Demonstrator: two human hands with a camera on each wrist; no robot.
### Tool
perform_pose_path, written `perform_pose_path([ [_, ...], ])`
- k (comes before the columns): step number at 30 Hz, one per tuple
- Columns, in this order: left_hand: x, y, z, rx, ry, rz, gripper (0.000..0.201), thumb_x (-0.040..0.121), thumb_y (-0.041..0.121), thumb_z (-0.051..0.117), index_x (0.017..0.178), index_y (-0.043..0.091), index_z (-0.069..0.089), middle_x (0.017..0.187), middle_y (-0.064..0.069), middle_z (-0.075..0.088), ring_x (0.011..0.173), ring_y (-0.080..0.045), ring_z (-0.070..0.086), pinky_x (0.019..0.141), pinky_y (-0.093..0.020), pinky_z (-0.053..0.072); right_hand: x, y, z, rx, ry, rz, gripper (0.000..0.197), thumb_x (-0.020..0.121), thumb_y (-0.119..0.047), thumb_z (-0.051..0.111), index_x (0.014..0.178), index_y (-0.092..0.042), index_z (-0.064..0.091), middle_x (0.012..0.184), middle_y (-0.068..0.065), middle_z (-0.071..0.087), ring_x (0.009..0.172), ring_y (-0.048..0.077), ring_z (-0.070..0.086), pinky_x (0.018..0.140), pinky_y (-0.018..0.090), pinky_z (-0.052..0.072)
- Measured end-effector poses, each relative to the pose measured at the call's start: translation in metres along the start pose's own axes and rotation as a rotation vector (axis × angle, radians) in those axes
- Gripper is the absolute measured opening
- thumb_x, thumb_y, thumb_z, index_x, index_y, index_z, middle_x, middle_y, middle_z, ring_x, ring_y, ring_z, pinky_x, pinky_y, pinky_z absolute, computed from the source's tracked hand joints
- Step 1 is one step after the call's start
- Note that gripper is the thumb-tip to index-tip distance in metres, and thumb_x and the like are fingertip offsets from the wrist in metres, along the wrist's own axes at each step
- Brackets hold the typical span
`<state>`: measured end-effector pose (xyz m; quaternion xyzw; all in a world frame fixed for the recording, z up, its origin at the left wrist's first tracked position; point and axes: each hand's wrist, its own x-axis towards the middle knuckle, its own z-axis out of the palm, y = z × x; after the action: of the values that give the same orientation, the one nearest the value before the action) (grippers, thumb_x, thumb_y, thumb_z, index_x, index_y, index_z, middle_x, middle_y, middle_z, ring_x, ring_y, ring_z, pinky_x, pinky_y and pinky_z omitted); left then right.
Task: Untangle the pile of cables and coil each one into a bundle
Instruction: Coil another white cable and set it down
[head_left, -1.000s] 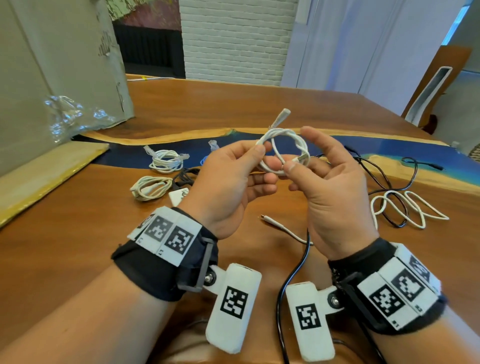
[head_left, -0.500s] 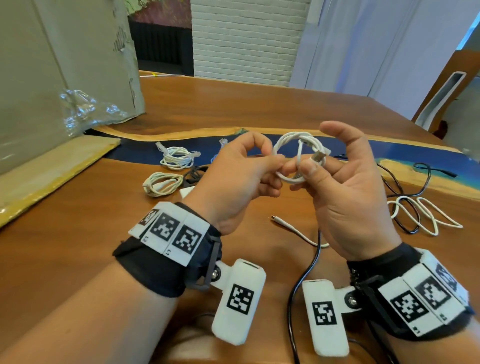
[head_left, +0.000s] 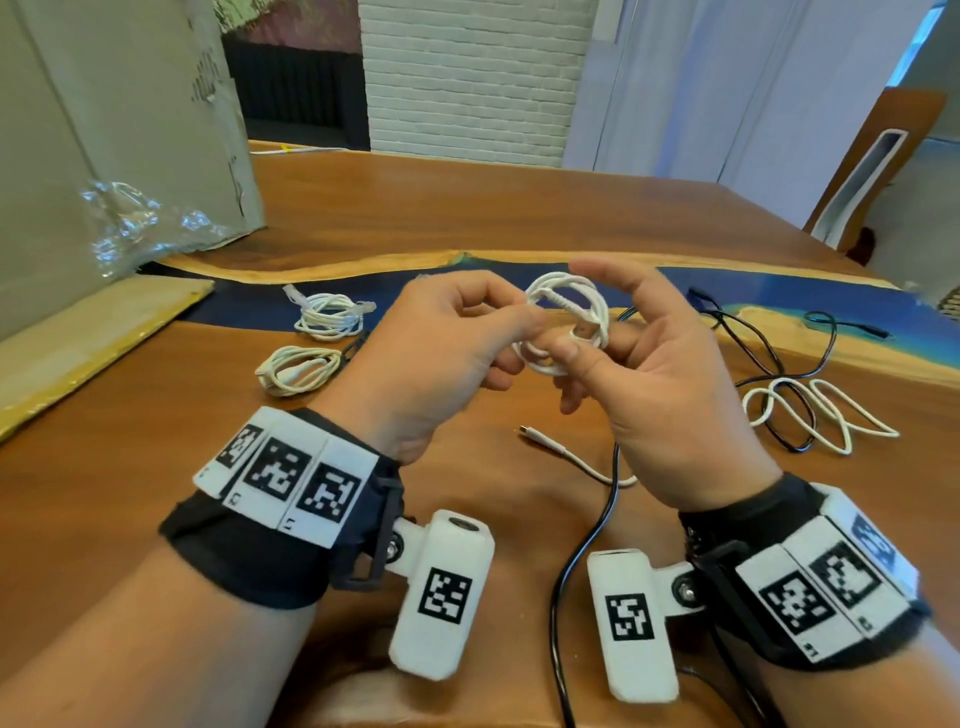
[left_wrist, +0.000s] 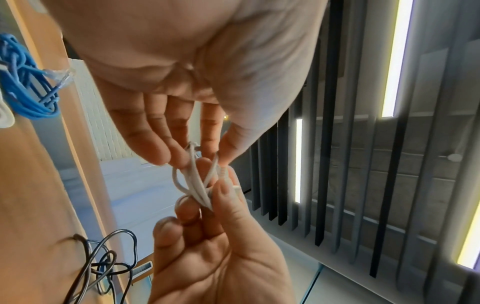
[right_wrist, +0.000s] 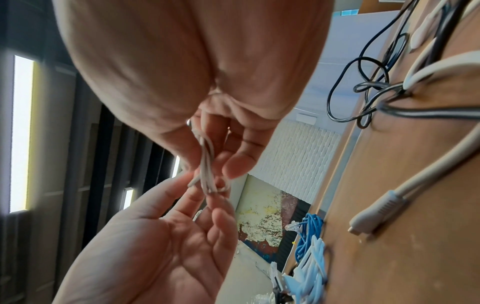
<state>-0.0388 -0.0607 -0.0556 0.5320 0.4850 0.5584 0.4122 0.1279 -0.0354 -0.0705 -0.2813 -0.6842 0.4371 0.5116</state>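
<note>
A small white cable coil (head_left: 589, 304) hangs in the air between both hands, above the wooden table (head_left: 156, 467). My left hand (head_left: 530, 322) pinches one ribbed end of the cable at the coil's upper left with thumb and forefinger. My right hand (head_left: 592, 345) holds the coil's lower side, thumb pressed on the front and fingers behind. In the left wrist view the white coil (left_wrist: 197, 185) sits between the left hand (left_wrist: 202, 156) above and the right hand (left_wrist: 207, 205) below. The right wrist view shows the coil (right_wrist: 206, 170) edge-on between both hands.
Two white coiled bundles (head_left: 330, 317) (head_left: 298, 369) lie at the left. A loose white cable (head_left: 821, 410) tangled with a black cable (head_left: 753, 338) lies at the right. Another black cable (head_left: 587, 545) and a white plug end (head_left: 540, 439) lie near me. A cardboard box (head_left: 104, 156) stands far left.
The cable end that stuck up above the coil a second ago now lies against the coil, pinched by my left hand. Both hands kept hold and turned the coil slightly.
</note>
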Motion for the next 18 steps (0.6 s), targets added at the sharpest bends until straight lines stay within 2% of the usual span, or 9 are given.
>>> perform_pose_path([
  [2,-0.001,0.0,0.003,-0.039,0.002,0.023,0.012,0.095,0.013,0.068,0.091,0.001,0.069,0.089,-0.021,0.07,0.071,-0.016,0.065,0.068,-0.029,0.057,0.002,0.001,-0.001,0.101,0.094,0.045,0.043,0.096,-0.003,0.066,0.135,-0.012,0.053,0.084,0.018,0.076,0.065,0.026,0.063,0.06,0.034,0.057],
  [5,-0.002,-0.001,0.009,-0.147,0.004,0.038,0.009,0.098,0.009,0.064,0.09,0.005,0.065,0.1,-0.016,0.071,0.077,-0.018,0.07,0.073,-0.027,0.059,0.004,0.003,-0.004,0.272,0.191,0.1,0.037,0.098,-0.002,0.06,0.134,-0.01,0.051,0.091,0.018,0.078,0.067,0.026,0.064,0.061,0.032,0.056],
  [7,-0.002,-0.003,0.012,-0.25,0.034,0.011,0.01,0.099,0.01,0.062,0.091,0.005,0.064,0.094,-0.014,0.069,0.077,-0.019,0.07,0.072,-0.027,0.059,0.004,0.002,-0.001,0.344,0.211,0.089,0.04,0.096,-0.006,0.062,0.133,-0.012,0.05,0.093,0.019,0.078,0.069,0.027,0.065,0.064,0.032,0.057],
  [11,0.002,-0.003,0.009,-0.342,0.109,-0.052,0.017,0.102,0.015,0.058,0.091,0.007,0.069,0.082,-0.011,0.071,0.071,-0.019,0.069,0.065,-0.026,0.058,0.0,-0.002,0.007,0.33,0.101,-0.012,0.044,0.088,-0.012,0.064,0.131,-0.016,0.053,0.099,0.018,0.078,0.077,0.03,0.068,0.072,0.037,0.058],
  [13,0.003,-0.003,0.006,-0.379,0.128,-0.076,0.008,0.1,0.011,0.061,0.105,0.007,0.066,0.077,-0.009,0.071,0.065,-0.017,0.067,0.061,-0.025,0.057,-0.001,-0.002,0.006,0.305,0.038,-0.05,0.043,0.089,-0.011,0.063,0.132,-0.016,0.054,0.097,0.015,0.078,0.082,0.027,0.071,0.073,0.039,0.058],
  [15,0.005,-0.006,0.003,-0.419,0.155,-0.111,0.022,0.098,0.006,0.063,0.119,0.008,0.057,0.07,-0.007,0.07,0.058,-0.016,0.066,0.057,-0.024,0.056,-0.002,-0.003,0.003,0.26,-0.027,-0.091,0.042,0.091,-0.012,0.063,0.132,-0.016,0.055,0.096,0.014,0.077,0.088,0.03,0.072,0.074,0.041,0.058],
  [18,0.004,-0.007,0.001,-0.325,0.088,-0.138,0.015,0.098,0.006,0.062,0.112,0.005,0.063,0.071,-0.008,0.065,0.054,-0.013,0.06,0.052,-0.022,0.052,-0.003,-0.006,0.0,0.199,-0.116,-0.116,0.04,0.092,-0.01,0.062,0.132,-0.014,0.056,0.096,0.013,0.077,0.084,0.03,0.07,0.075,0.042,0.058],
])
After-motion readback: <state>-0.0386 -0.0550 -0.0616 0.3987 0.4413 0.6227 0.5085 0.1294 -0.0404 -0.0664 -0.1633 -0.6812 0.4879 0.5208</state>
